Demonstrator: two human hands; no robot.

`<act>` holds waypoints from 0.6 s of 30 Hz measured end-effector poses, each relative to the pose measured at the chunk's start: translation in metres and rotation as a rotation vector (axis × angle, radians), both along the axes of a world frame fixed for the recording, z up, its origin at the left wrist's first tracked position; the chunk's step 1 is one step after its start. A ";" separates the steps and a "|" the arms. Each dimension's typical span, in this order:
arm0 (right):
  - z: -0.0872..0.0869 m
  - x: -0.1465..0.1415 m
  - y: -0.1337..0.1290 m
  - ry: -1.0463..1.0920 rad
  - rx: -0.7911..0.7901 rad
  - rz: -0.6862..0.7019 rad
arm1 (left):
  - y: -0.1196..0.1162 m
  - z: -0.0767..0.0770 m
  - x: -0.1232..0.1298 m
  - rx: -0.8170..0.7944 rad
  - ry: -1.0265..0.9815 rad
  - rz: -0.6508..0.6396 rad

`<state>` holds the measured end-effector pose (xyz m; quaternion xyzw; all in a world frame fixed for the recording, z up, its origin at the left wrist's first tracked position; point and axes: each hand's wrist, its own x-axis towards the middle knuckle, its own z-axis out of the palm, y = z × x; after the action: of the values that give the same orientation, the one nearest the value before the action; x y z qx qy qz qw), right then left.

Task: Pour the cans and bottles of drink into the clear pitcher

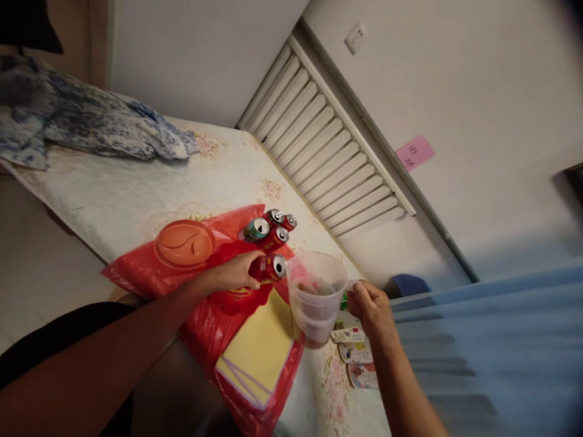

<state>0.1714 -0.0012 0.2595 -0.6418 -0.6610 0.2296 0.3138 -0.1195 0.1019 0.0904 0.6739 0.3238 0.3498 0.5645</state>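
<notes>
My left hand (237, 271) is wrapped round a red drink can (265, 268), whose opened top faces up and to the right. Under that can lies a red plate with a wavy rim (223, 303). The handle of a clear plastic measuring jug (317, 306) is gripped in my right hand (371, 306). The jug is held close beside the can; I cannot make out whether it contains anything. Just beyond my left hand stand several opened cans, among them a green one (255, 229) and a red one (276, 239).
A red plastic bag (200, 328) covers part of the flowered tablecloth (228, 164). On it lie an orange lidded container (184, 244) and a folded yellow cloth (257, 346). Printed tins (362, 375) stand at right, near a blue curtain (492, 352). A patterned garment (104, 121) lies at far left.
</notes>
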 end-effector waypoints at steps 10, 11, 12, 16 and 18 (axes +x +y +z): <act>-0.008 -0.033 0.008 0.562 0.098 -0.153 | 0.003 0.015 -0.015 -0.038 -0.154 0.248; -0.008 -0.039 0.009 0.599 0.116 -0.169 | 0.003 0.016 -0.016 -0.032 -0.168 0.287; -0.008 -0.045 0.010 0.638 0.139 -0.184 | 0.003 0.017 -0.017 -0.021 -0.184 0.327; -0.015 -0.068 0.016 0.787 0.226 -0.222 | 0.006 0.018 -0.020 0.030 -0.248 0.498; -0.021 -0.079 0.020 0.858 0.257 -0.225 | 0.007 0.018 -0.021 0.061 -0.257 0.596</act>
<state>0.0924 0.0192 0.2383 -0.5126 -0.4207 0.3552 0.6589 -0.1407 0.1091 0.1087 0.5166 0.4222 0.5912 0.4531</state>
